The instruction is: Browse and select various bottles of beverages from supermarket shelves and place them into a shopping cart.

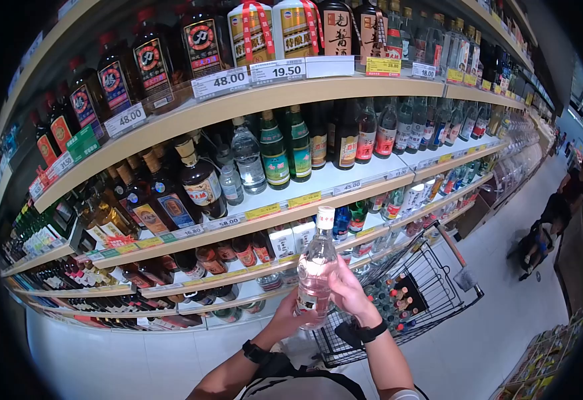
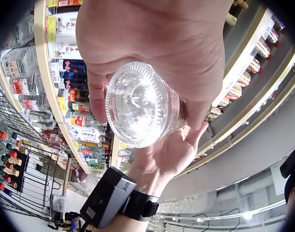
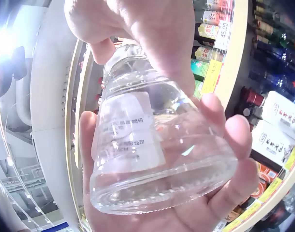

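A clear glass bottle [image 1: 316,280] with a white cap is held upright, slightly tilted, in front of the shelves. My left hand [image 1: 290,316] grips its lower part, fingers curled round the glass. Higher on the other side, my right hand [image 1: 350,291] holds the bottle with thumb and fingers. The left wrist view looks at the round ribbed base [image 2: 135,104] beneath the left hand [image 2: 152,43]. In the right wrist view a white printed label [image 3: 130,133] shows through the glass, with the right hand [image 3: 138,29] at the narrower part.
Shelves [image 1: 238,160] of bottles with price tags fill the front and left. A black wire shopping cart [image 1: 438,303] holding several bottles stands just right of the hands. Farther right, a person [image 1: 575,187] is in the aisle beside a dark stroller [image 1: 538,243].
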`<move>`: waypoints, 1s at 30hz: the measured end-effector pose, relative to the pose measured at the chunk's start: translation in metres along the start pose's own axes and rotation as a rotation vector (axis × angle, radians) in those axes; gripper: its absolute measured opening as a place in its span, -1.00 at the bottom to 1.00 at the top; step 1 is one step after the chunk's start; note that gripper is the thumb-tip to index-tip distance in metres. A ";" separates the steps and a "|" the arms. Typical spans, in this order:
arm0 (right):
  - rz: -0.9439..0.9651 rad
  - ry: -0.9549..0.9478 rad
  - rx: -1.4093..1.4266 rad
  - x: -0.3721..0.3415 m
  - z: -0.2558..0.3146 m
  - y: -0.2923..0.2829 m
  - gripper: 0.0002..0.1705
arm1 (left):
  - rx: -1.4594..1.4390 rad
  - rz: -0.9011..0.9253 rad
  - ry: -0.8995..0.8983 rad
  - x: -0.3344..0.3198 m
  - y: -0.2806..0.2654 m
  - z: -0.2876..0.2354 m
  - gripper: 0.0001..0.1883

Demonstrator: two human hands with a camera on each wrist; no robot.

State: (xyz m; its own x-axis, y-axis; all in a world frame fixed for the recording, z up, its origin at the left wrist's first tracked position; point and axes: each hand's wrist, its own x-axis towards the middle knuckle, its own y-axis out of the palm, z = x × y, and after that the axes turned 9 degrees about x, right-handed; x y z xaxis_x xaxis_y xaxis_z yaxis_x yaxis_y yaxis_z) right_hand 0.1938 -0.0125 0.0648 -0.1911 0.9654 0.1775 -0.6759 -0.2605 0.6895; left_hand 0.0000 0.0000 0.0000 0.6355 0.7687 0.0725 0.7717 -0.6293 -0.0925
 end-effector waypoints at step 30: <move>0.189 0.116 -0.141 0.027 -0.052 0.120 -0.14 | -0.663 -0.180 0.019 -0.105 -0.051 -0.048 -0.29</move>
State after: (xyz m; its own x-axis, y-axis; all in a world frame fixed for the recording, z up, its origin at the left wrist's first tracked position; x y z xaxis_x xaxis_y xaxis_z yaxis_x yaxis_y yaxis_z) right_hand 0.0707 -0.0182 0.1153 -0.3982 0.8938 0.2063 -0.7113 -0.4429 0.5458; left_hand -0.1050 -0.0542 0.0453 0.4912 0.8697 0.0480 0.7143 -0.4337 0.5493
